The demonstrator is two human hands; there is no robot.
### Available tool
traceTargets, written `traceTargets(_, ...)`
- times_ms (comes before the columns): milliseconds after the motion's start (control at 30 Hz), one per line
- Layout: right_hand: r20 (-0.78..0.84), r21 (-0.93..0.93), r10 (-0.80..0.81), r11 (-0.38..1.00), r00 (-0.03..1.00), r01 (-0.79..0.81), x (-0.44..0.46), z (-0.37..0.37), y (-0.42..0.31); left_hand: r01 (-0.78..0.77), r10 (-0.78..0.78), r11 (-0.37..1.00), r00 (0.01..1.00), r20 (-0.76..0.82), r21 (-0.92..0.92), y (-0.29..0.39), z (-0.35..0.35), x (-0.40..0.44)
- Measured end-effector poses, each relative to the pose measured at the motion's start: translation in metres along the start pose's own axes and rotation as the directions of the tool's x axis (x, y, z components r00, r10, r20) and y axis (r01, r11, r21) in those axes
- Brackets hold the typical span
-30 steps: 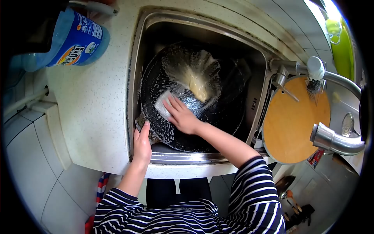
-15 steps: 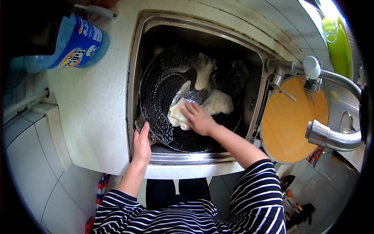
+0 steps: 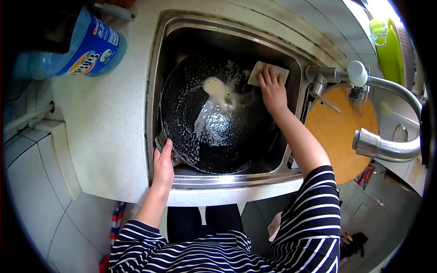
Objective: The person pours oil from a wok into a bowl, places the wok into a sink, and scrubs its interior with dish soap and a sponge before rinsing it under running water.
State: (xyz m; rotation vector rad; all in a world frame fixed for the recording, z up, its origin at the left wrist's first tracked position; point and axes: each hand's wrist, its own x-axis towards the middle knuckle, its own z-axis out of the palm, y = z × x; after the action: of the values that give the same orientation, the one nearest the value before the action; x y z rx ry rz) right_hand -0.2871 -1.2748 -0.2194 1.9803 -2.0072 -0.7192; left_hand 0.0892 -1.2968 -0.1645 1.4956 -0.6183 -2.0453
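Note:
A large black wok (image 3: 246, 150), wet and streaked with suds, sits inside the sink; white foam (image 3: 214, 86) lies in its middle. My left hand (image 3: 163, 166) is closed on the wok's handle (image 3: 176, 158) at the sink's near left corner, the thumb on top. At the far right side of the wok, my right hand (image 3: 274, 91) presses a pale, flat dishcloth (image 3: 256, 73) with its fingers laid over it. Whether the cloth touches the wok's rim or the sink wall, I cannot tell.
The steel sink (image 3: 227, 181) has a faucet (image 3: 391, 152) on its right. A round wooden board (image 3: 341, 136) lies beyond the right rim. On the left counter (image 3: 104, 136) a blue detergent bottle (image 3: 93, 50) lies near the back.
My right hand has moved with the cloth from the wok's middle to its far right side. Foam in the wok has shifted. My left hand stays at the handle.

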Motion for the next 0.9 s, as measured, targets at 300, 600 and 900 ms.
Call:
traceTargets(300, 0.424, 0.498, -0.172, 0.865, 0.889, -0.07, -0.112, -0.071, -0.073, -0.016, 0.016, 0.999, 1.0, 0.001, 0.044, 0.005, 0.003, -0.001)
traceTargets(600, 0.403, 0.651, -0.225, 0.752, 0.887, -0.105, -0.14, -0.097, -0.062, -0.019, 0.019, 1.0, 0.999, 0.045, -0.013, -0.006, -0.003, 0.004)
traceTargets(900, 0.351, 0.759, -0.053, 0.601, 0.935, -0.251, -0.144, -0.122, -0.099, -0.073, 0.073, 0.997, 0.997, 0.028, 0.012, -0.003, 0.0, 0.003)
